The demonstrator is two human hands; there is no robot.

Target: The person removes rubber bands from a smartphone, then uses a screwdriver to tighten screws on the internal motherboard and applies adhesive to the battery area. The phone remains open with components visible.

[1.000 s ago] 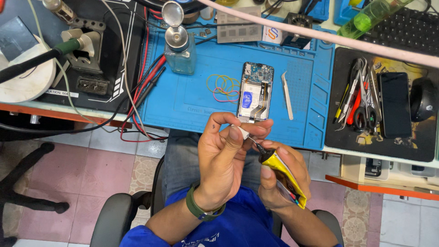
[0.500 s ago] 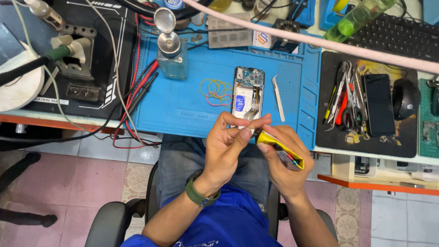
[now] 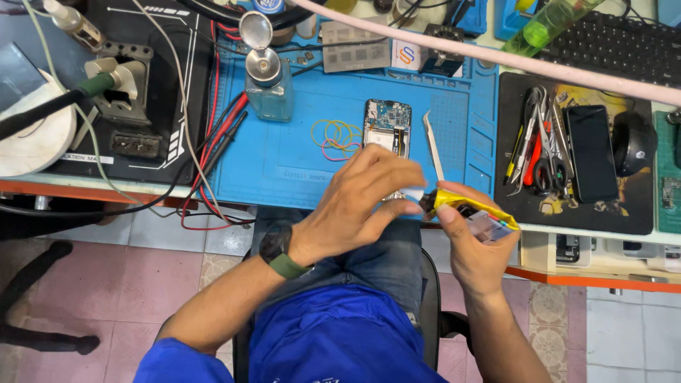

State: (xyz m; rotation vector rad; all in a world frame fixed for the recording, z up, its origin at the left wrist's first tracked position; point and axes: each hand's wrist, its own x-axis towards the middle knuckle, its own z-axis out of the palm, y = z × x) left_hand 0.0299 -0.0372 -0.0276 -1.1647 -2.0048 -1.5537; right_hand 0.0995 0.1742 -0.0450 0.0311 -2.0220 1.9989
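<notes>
A blue work mat (image 3: pixel 298 152) covers the bench above pink floor tiles (image 3: pixel 99 276). On the mat lies an opened phone (image 3: pixel 387 128), coloured rubber bands (image 3: pixel 337 135) just left of it and a liquid dispenser bottle (image 3: pixel 268 81) further left. Just below the phone, the right hand (image 3: pixel 472 245) clamps a yellow tube (image 3: pixel 472 209). The left hand (image 3: pixel 362 202) pinches its fingers at the tube's nozzle, hiding the tip.
</notes>
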